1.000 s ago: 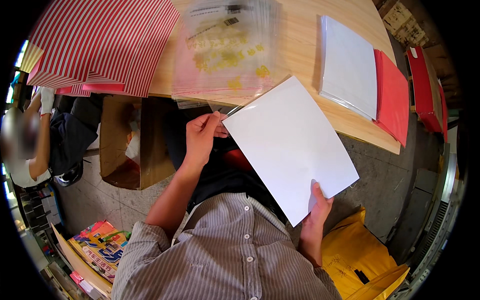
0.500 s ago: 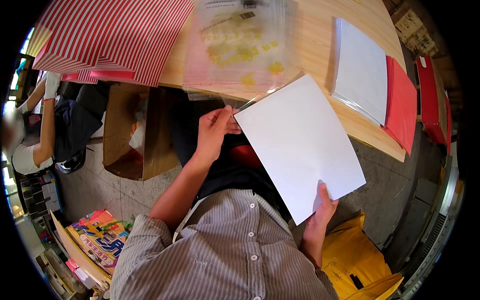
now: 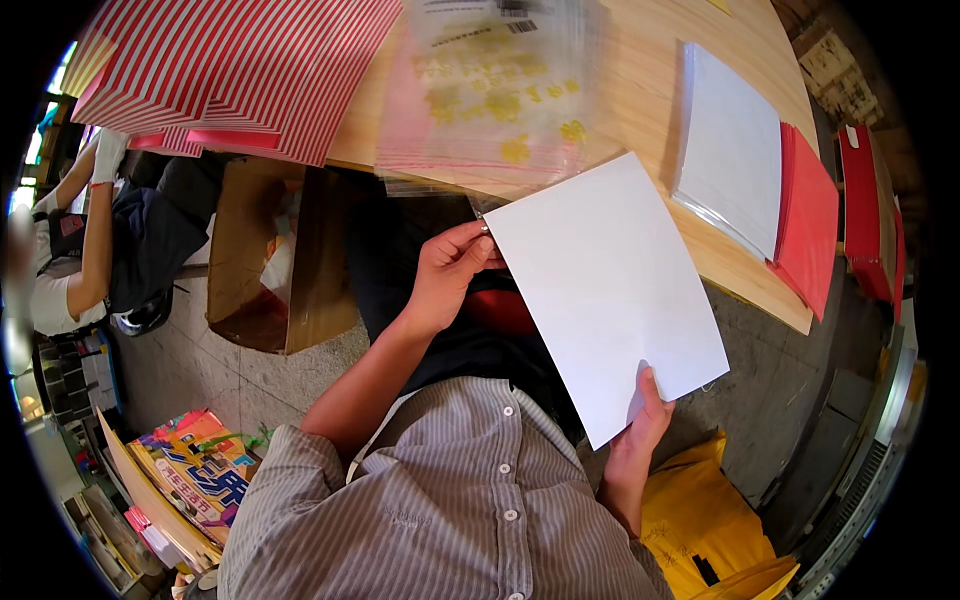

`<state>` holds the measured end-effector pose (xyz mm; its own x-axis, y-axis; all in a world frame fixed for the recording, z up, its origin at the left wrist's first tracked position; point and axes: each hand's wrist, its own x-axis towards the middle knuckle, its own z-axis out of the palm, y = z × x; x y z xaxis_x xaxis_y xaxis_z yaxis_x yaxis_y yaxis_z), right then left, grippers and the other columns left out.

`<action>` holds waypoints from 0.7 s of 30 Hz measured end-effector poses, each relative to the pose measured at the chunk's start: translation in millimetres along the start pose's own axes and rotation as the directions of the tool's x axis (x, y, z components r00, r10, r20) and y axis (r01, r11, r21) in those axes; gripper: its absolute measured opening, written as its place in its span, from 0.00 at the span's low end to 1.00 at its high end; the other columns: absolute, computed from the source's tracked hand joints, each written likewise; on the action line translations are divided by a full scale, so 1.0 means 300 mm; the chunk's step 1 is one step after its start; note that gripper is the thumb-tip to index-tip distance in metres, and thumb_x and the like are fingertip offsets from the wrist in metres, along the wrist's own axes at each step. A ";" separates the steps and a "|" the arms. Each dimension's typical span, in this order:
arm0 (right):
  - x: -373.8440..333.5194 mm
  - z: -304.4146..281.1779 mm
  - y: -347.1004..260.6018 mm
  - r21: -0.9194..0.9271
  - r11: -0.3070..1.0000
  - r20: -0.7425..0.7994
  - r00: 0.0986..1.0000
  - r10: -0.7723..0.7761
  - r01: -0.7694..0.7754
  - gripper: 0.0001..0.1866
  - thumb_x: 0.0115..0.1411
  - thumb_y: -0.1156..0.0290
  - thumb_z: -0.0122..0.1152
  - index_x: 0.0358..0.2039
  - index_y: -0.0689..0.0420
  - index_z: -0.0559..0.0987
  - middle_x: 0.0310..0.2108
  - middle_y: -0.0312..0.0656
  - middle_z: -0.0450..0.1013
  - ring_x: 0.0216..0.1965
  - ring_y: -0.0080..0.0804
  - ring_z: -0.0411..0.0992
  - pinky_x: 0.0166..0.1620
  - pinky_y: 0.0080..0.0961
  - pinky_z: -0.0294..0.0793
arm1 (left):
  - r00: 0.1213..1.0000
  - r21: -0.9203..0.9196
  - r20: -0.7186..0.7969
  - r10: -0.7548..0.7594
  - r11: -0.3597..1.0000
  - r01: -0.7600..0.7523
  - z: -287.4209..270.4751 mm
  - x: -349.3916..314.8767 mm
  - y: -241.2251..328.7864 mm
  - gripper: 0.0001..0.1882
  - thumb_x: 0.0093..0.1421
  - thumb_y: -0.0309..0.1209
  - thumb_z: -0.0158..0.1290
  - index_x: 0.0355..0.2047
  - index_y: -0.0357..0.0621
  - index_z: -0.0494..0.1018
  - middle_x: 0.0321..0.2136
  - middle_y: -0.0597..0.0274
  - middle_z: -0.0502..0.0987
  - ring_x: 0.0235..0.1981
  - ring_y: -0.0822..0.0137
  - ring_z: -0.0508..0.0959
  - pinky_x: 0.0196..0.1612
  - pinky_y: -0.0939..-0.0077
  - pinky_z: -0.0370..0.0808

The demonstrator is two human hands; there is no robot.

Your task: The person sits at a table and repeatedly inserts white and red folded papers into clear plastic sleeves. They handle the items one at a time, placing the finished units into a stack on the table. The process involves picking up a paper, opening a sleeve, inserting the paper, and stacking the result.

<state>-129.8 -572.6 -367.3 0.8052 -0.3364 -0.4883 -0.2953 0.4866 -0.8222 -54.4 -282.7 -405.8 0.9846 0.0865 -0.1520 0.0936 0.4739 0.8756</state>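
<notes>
- White sheet (image 3: 605, 290) btwn hands, far corner overlapping table (image 3: 645, 95) in view.
- L hand (image 3: 455, 270) pinched closed at its left corner; can't tell what's gripped.
- R hand (image 3: 640, 428) clamping near edge, thumb atop, prob. for steadiness.

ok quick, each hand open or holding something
Left hand: fingers closed at the left corner of the white sheet; exact grip unclear.
Right hand: holding the sheet's lower edge, thumb on top.

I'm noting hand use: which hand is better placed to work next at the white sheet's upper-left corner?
The left hand, I'd judge: its fingers are at that corner of the white sheet. The right hand holds the lower edge, thumb on top, so it seems better suited to steadying.
</notes>
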 end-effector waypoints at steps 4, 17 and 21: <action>0.000 0.004 -0.004 0.005 1.000 0.012 1.000 -0.001 0.001 0.25 0.60 0.76 0.65 0.57 0.65 0.71 0.50 0.48 0.73 0.49 0.40 0.75 0.50 0.37 0.77 | 1.000 0.024 -0.020 0.010 1.000 -0.010 -0.003 0.006 0.000 0.14 0.71 0.26 0.48 0.52 0.32 0.75 0.39 0.61 0.82 0.39 0.71 0.81 0.46 0.73 0.79; 0.003 0.009 0.008 0.046 0.999 -0.006 1.000 0.024 -0.024 0.26 0.58 0.76 0.67 0.56 0.64 0.71 0.49 0.46 0.74 0.48 0.38 0.75 0.50 0.35 0.75 | 0.987 0.099 -0.153 0.055 0.994 -0.040 0.048 0.001 -0.034 0.11 0.66 0.20 0.51 0.48 0.34 0.75 0.37 0.63 0.82 0.36 0.75 0.79 0.41 0.79 0.76; -0.011 0.043 -0.002 0.094 0.994 0.008 0.998 0.055 -0.055 0.25 0.58 0.76 0.67 0.56 0.63 0.72 0.48 0.45 0.75 0.48 0.38 0.75 0.50 0.35 0.76 | 0.965 0.021 -0.232 0.126 0.992 -0.125 0.062 0.047 -0.140 0.09 0.65 0.20 0.53 0.44 0.35 0.76 0.34 0.65 0.82 0.34 0.75 0.80 0.39 0.81 0.77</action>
<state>-125.7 -561.4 -361.3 0.7918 -0.3032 -0.5302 -0.2898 0.5777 -0.7631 -41.7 -317.7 -436.1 0.9272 0.3464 -0.1425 -0.0267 0.4407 0.8973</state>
